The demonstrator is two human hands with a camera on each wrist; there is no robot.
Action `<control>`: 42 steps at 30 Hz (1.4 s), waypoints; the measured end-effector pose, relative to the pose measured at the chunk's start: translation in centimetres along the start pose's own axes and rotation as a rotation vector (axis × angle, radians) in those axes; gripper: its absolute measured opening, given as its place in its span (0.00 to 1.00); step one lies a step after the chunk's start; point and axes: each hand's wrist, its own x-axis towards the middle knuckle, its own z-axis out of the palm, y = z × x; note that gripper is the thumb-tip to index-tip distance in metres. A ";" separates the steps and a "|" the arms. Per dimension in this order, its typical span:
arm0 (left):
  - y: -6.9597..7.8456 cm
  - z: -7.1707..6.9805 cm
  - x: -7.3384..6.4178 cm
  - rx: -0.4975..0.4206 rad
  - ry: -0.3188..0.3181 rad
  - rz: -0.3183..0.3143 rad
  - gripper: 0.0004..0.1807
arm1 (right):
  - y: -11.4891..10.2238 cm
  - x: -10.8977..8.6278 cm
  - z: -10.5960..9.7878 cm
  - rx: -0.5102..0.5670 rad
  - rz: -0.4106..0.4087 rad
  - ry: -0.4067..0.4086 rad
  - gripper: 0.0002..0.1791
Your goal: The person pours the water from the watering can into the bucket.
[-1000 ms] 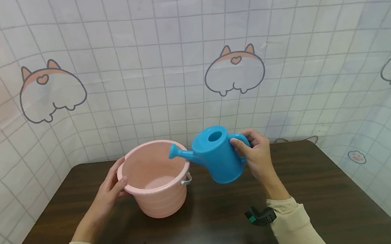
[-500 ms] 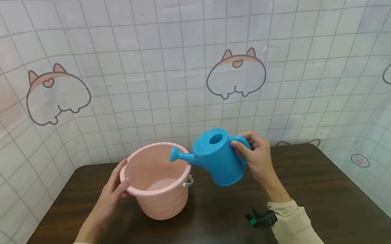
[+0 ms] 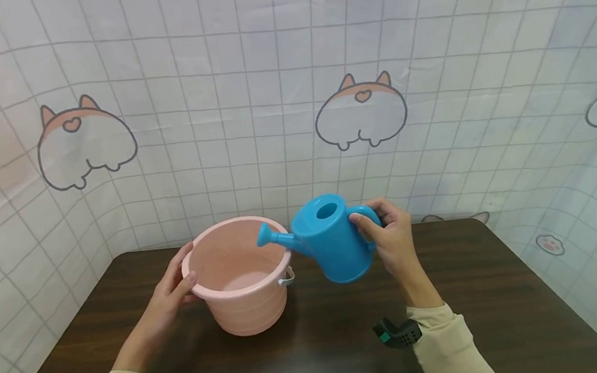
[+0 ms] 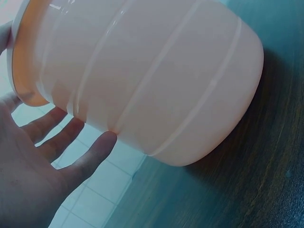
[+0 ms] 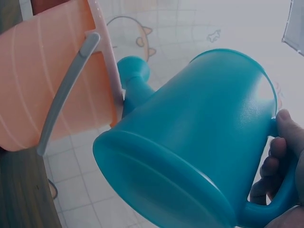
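A pink bucket [image 3: 250,309] stands on the dark wooden table at left of centre, its pale handle [image 5: 66,95] hanging down the right side. My left hand [image 3: 166,290] holds the bucket by the left of its rim. Several fingers [image 4: 90,154] lie against its outer wall. In my right hand [image 3: 388,232] is the handle of a blue watering can [image 3: 335,242], lifted off the table. The can tips left, with its spout head [image 3: 265,234] over the bucket's right rim. No water is visible coming from the spout.
The dark wooden table [image 3: 334,349] extends around the bucket and below the can. A white gridded cloth [image 3: 282,123] with cartoon animal prints hangs behind and at both sides. Black bands [image 3: 399,332] sit on both wrists.
The whole head view has shifted slightly. Both hands keep their holds, and the bucket and tipped watering can stay nearly the same relative to each other.
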 end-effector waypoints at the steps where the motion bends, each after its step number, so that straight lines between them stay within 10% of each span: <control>1: 0.0 0.0 0.0 0.000 -0.001 0.000 0.29 | 0.1 0.0 0.0 0.002 -0.001 -0.005 0.07; 42: -0.1 0.0 0.0 0.008 0.005 0.002 0.29 | -0.4 0.4 0.2 0.008 0.025 -0.020 0.08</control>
